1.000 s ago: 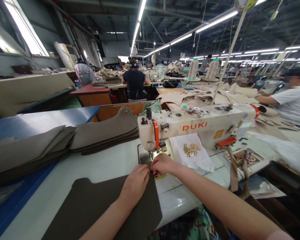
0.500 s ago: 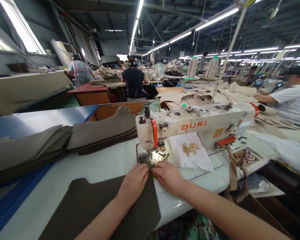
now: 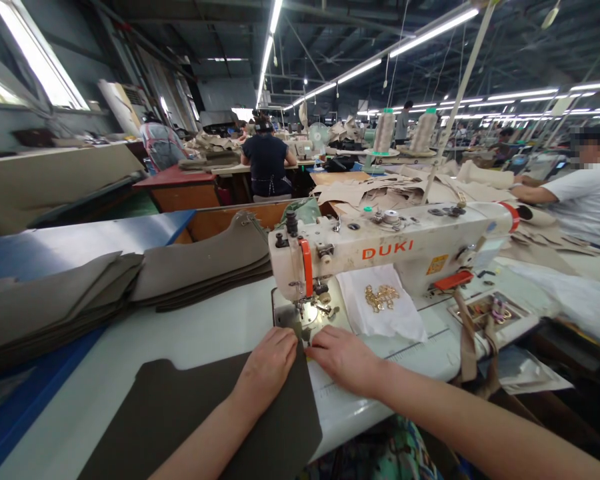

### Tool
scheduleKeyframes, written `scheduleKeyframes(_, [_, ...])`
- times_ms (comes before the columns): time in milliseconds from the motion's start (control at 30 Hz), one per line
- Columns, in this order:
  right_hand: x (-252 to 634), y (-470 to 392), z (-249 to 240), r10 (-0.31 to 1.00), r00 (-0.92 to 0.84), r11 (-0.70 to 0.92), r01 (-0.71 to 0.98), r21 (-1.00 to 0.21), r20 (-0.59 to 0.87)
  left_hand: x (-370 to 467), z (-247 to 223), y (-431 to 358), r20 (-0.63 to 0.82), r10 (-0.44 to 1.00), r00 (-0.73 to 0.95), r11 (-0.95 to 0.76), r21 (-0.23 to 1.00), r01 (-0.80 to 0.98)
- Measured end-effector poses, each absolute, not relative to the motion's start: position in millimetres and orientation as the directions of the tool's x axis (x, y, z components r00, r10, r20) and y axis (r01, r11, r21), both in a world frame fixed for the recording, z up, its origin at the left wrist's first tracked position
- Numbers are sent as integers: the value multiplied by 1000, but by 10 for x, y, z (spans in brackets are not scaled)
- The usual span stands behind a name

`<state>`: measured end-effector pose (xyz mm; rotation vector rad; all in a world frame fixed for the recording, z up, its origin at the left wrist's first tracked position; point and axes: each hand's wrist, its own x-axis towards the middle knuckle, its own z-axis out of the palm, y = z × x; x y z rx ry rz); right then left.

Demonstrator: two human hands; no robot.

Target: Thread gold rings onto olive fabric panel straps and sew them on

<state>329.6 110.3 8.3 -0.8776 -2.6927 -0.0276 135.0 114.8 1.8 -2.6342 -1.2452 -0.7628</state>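
Note:
A dark olive-brown fabric panel [image 3: 190, 407] lies on the sewing table in front of the white sewing machine [image 3: 340, 250]. My left hand [image 3: 270, 360] rests on its upper right part, fingers curled and closed on the edge just before the presser foot [image 3: 303, 308]. My right hand [image 3: 345, 357] is closed in a pinch right beside that edge, over the machine bed. Whatever lies between its fingertips is too small to make out. To the right of the needle, a white cloth [image 3: 380, 303] carries a small heap of gold metal rings [image 3: 381, 297].
Stacked grey-brown panels [image 3: 205, 260] lie on the left. A parts tray [image 3: 495, 313] sits at the table's right, with brown straps [image 3: 467, 337] hanging near it. Thread cones [image 3: 384, 133] stand behind the machine. A co-worker in white [image 3: 590, 200] works at the right.
My right hand has shifted slightly to the right and down, its fingertips a little farther from my left hand. The left hand and the panel stay nearly in place.

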Motion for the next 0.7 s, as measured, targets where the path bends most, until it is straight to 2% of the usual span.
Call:
scheduleKeyframes(167, [3505, 955, 193, 404, -888, 903, 426, 59, 217, 1338, 5, 1137, 516, 676, 526, -655, 94, 750])
scheduleKeyframes(267, [3450, 945, 176, 370, -901, 913, 398, 93, 228, 1336, -13, 1141, 516, 680, 520, -651, 99, 753])
scheduleKeyframes(333, [3362, 977, 128, 405, -874, 896, 438, 72, 269, 1336, -22, 1143, 526, 673, 520, -654, 93, 751])
scheduleKeyframes(467, [3201, 1042, 16, 510, -766, 846, 528, -69, 391, 1331, -28, 1133, 517, 677, 523, -655, 100, 749])
scheduleKeyframes(533, [3161, 1052, -22, 499, -761, 856, 506, -101, 415, 1326, -27, 1127, 501, 688, 525, -653, 113, 749])
scheduleKeyframes(700, [3152, 1050, -63, 443, -810, 891, 445, -89, 384, 1327, -21, 1132, 527, 680, 510, -653, 119, 748])
